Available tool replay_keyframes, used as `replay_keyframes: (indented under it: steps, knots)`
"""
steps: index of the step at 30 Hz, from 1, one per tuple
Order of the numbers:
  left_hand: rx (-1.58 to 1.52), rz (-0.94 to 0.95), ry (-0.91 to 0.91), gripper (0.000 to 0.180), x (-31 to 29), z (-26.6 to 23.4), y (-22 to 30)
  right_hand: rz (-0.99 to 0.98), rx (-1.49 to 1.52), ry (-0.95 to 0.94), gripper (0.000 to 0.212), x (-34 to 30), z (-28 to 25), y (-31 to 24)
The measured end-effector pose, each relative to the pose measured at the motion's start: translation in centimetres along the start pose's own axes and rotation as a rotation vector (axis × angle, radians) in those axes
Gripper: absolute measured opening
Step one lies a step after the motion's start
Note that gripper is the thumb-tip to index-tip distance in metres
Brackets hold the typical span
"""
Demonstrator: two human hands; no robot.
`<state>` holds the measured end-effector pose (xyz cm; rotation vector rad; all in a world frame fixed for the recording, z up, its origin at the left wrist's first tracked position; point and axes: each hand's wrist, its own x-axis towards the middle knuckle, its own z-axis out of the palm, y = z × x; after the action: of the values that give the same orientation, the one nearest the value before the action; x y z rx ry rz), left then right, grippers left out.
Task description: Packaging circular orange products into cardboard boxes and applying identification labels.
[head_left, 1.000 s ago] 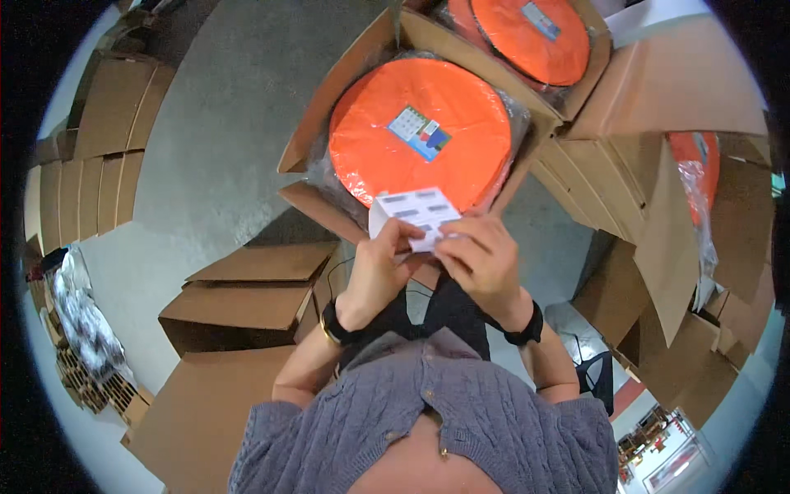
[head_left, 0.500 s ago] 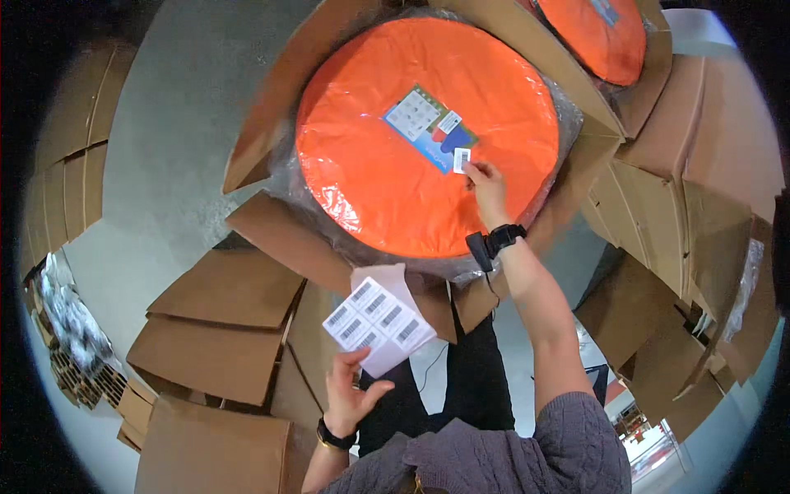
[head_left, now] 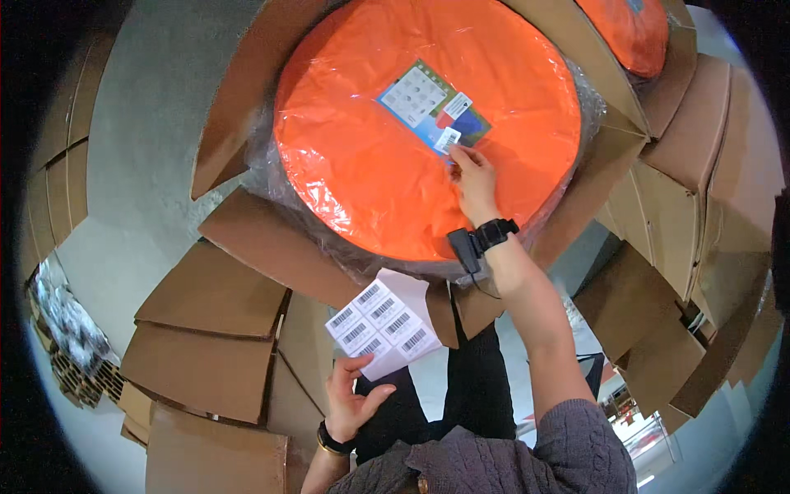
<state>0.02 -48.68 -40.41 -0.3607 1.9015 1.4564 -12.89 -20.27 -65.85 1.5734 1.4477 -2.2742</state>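
A large round orange item, wrapped in clear plastic, lies in an open cardboard box. On its top is a colourful printed card bearing one white barcode sticker. My right hand pinches a small white barcode label at the card's near edge; whether the label touches the surface I cannot tell. Low in front of the box, my left hand grips a sheet of barcode labels by its lower corner, with the pale backing paper showing along one side.
Another orange item sits in a box at the far right. Cardboard boxes with raised flaps stand at the left and right. Clear plastic wrap lies at the far left, near the floor.
My right hand has brought the label slightly left and over the card's near edge, tilting it. The view has moved closer to the orange item. My left hand still keeps the sheet.
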Motion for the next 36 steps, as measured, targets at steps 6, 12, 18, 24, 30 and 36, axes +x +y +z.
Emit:
replay_keyframes:
  steps: [6, 12, 18, 24, 30, 36]
  knots:
    - [-0.079, -0.022, 0.044, 0.055, 1.0, -0.8, 0.7, -0.016, 0.174, -0.038, 0.013, -0.1, 1.7, 1.4]
    - [-0.127, -0.065, 0.027, 0.054, 1.5, -1.4, 0.6, -0.003, 0.212, -0.026, 0.013, -0.2, 2.2, 1.4]
    - [-0.119, -0.133, -0.003, 0.050, 1.8, -1.6, 1.1, 0.039, 0.145, 0.121, 0.015, 0.0, 3.3, 0.6]
    - [-0.162, -0.160, -0.023, 0.050, 2.5, -1.9, 1.8, 0.047, 0.082, 0.210, 0.015, 0.8, 4.6, 0.8]
    - [-0.179, -0.147, -0.019, 0.050, 2.7, -1.8, 2.4, 0.067, -0.055, 0.222, 0.014, 1.8, 4.2, 0.6]
    - [-0.131, -0.086, -0.013, 0.050, 2.4, -2.4, 3.7, 0.521, -0.414, -0.498, 0.025, -7.5, -5.0, 6.8]
